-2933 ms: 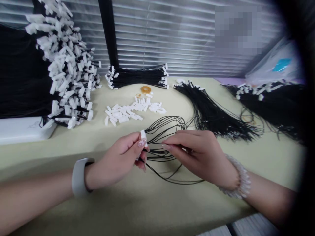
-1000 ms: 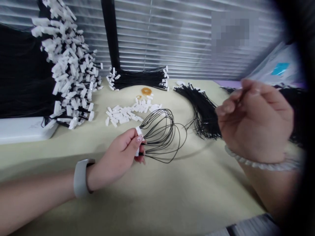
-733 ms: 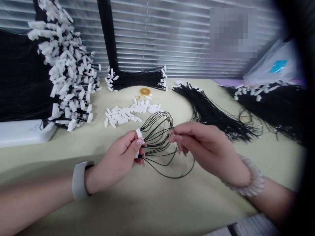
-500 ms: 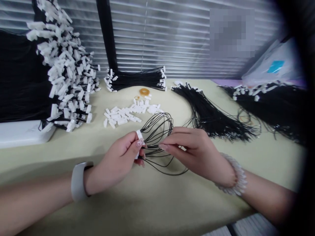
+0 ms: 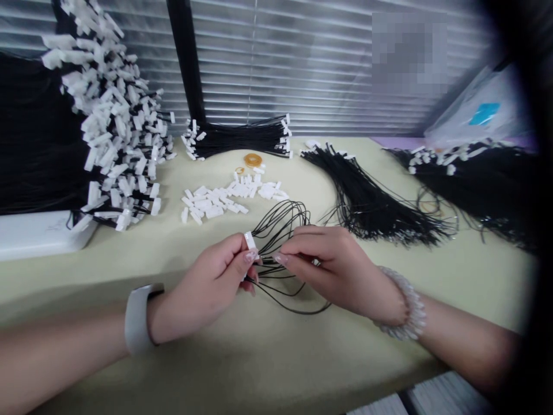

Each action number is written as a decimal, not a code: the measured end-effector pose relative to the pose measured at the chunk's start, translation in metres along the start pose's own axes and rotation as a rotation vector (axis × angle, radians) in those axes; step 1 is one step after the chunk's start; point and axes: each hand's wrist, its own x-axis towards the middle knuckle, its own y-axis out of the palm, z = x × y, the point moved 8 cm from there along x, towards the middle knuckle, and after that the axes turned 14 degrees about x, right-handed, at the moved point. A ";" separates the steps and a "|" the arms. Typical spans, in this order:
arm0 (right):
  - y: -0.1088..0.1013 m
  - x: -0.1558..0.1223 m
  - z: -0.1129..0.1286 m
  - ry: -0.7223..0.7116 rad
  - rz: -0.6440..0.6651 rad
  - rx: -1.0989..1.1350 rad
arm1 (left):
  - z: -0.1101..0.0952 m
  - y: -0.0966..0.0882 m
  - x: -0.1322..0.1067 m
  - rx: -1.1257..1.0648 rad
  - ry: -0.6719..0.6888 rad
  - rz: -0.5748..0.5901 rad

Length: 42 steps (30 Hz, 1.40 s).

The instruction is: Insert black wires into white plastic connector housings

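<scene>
Pinched between the thumb and fingers of my left hand is a white plastic connector, its lower part partly covered by the fingertips. Thin black wires leave the connector and loop over to the right. My right hand is closed in a pinch on a black wire close to the connector's right side. The wire's very tip is too small to make out. Behind both hands lies a scatter of loose white connectors on the pale table.
A big pile of connector-ended black wires rises at left above a white box. At the back lie a wire bundle and a yellow ring. More black wires spread at right, near a plastic bag.
My right hand has moved slightly left, bringing its fingertips closer to the connector. My left hand and the connector have shifted a little to the right.
</scene>
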 end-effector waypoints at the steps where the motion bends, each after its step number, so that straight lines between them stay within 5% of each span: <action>1: 0.001 0.000 -0.001 0.014 0.009 0.018 | 0.000 0.000 0.000 0.010 0.004 0.000; 6: -0.002 0.000 -0.004 0.019 0.002 0.052 | 0.000 0.000 0.000 0.048 0.014 0.000; 22: 0.002 -0.015 0.025 -0.364 -0.049 -0.603 | 0.000 0.001 0.001 -0.002 -0.008 0.007; 42: 0.001 -0.013 0.017 -0.263 -0.038 -0.329 | 0.001 0.004 0.001 -0.015 -0.005 0.047</action>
